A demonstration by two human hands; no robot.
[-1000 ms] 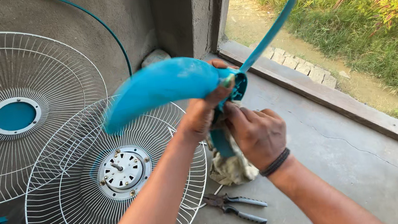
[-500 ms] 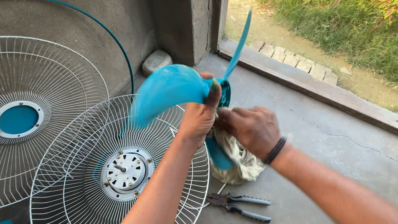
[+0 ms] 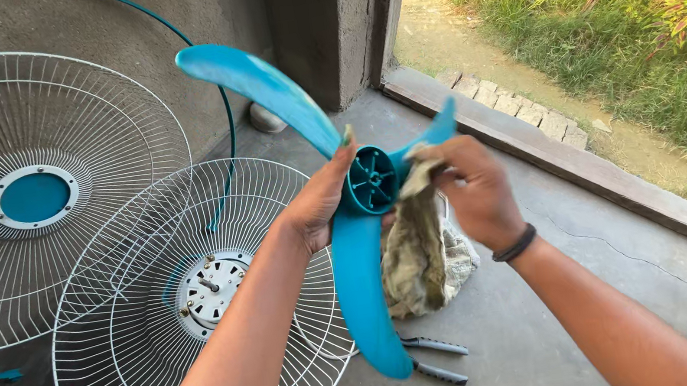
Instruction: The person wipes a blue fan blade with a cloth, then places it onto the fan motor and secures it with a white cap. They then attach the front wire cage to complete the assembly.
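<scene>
My left hand (image 3: 316,202) grips a teal three-bladed fan blade (image 3: 360,278) at its hub (image 3: 372,181), the hub's open ribbed side facing me. One blade points up left, one hangs down, one sticks out right behind my right hand. My right hand (image 3: 475,190) holds a dirty beige rag (image 3: 414,250) against the hub's right edge; the rag hangs down below it.
A white wire fan guard with the motor (image 3: 209,290) at its centre lies on the concrete floor under my left arm. A second guard (image 3: 34,196) with a teal centre leans on the wall. Pliers (image 3: 440,359) lie on the floor. A concrete sill (image 3: 586,176) borders grass.
I have turned the fan blade so the hub's open side faces me; the blades swung round. My right hand with the rag moved from below the hub to its right side.
</scene>
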